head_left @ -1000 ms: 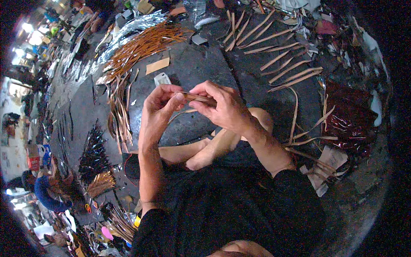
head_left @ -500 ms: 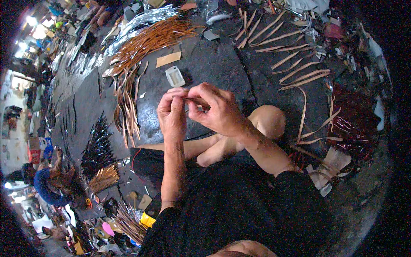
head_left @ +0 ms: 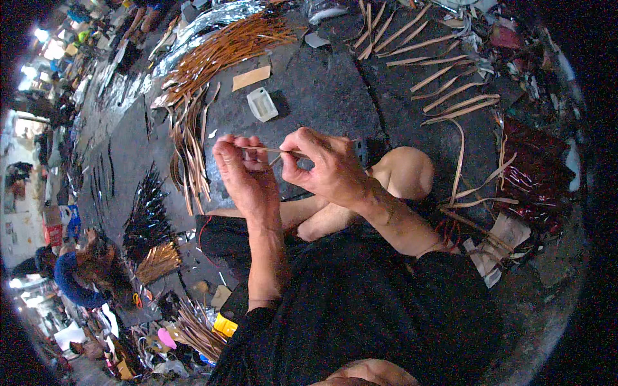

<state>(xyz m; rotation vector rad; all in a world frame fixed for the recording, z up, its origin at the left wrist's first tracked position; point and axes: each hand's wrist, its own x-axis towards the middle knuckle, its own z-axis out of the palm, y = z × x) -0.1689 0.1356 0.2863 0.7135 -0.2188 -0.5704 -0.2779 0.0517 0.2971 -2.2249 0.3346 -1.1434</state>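
My right hand (head_left: 329, 168) pinches a thin tan strip (head_left: 265, 149) between thumb and fingertips. The strip stretches leftward to the bent fingers of my left hand (head_left: 248, 183), whose palm partly shows. The left fingertips close on its far end. A second short length angles down from near the right fingertips. Both hands are raised over my crossed legs. Beyond them, on the dark floor, sit a small white plastic tray (head_left: 261, 105) and a flat tan rectangular piece (head_left: 252, 78).
Brown strips (head_left: 188, 154) lie left, below a heap of orange-brown strips (head_left: 235, 48). Pale folded strips (head_left: 444, 80) spread at the right, near dark red glossy material (head_left: 537, 174). Black strips (head_left: 147, 212) lie at lower left; another person (head_left: 77, 276) sits beyond.
My hands have drawn apart. The left moved left and turned its palm more into view, and the strip now shows stretched between them.
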